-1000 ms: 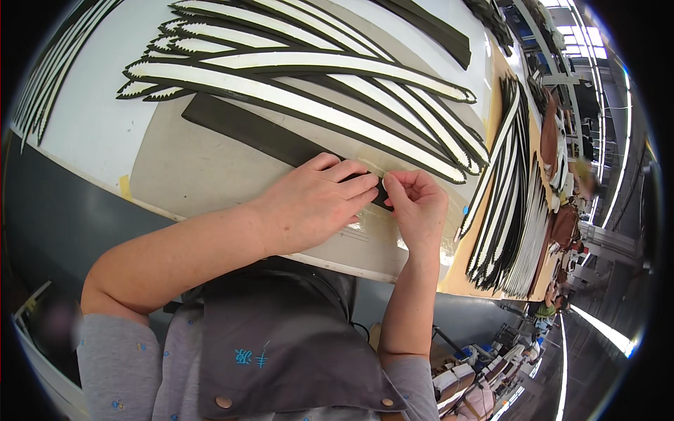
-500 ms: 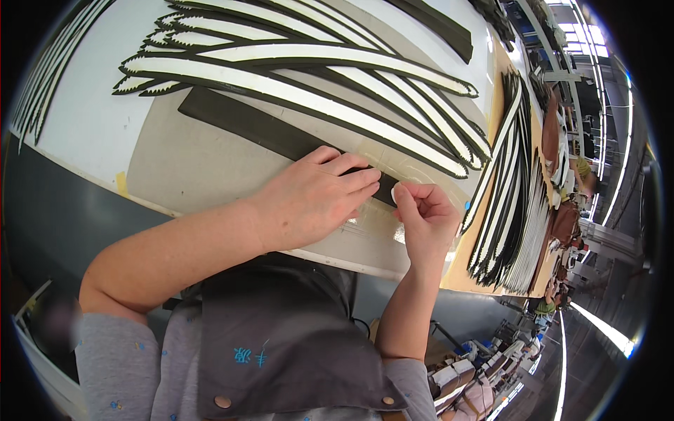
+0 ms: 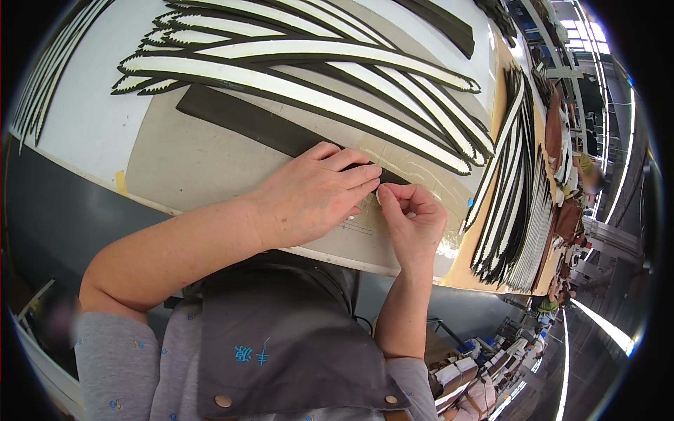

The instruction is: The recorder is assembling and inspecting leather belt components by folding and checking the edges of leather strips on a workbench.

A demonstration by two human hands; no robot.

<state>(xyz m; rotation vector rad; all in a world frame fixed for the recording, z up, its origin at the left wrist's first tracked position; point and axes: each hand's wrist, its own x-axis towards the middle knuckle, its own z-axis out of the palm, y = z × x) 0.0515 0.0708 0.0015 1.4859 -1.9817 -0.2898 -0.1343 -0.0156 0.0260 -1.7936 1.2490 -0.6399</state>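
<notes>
A long, flat dark strip (image 3: 239,121) lies slantwise on the beige mat, its right part under my hands. My left hand (image 3: 316,184) rests over it with fingers bent and close together, the thumb at its near edge. Beside those fingertips, my right hand (image 3: 414,217) is closed in a pinch at the strip's right end. Something small and white shows at the pinching fingertips; its kind is hard to make out. Just beyond lies a pile of dark strips with white middles and notched ends (image 3: 295,84).
The beige mat (image 3: 189,168) lies on a white table, with clear tape (image 3: 400,165) near its right end. More black-and-white strips (image 3: 502,196) lie on a tan board at the right, and others (image 3: 53,77) at the far left. A dark piece (image 3: 439,24) sits at the back.
My right hand has moved a little left along the strip, closer to my left fingertips. The left hand stays nearly where it was.
</notes>
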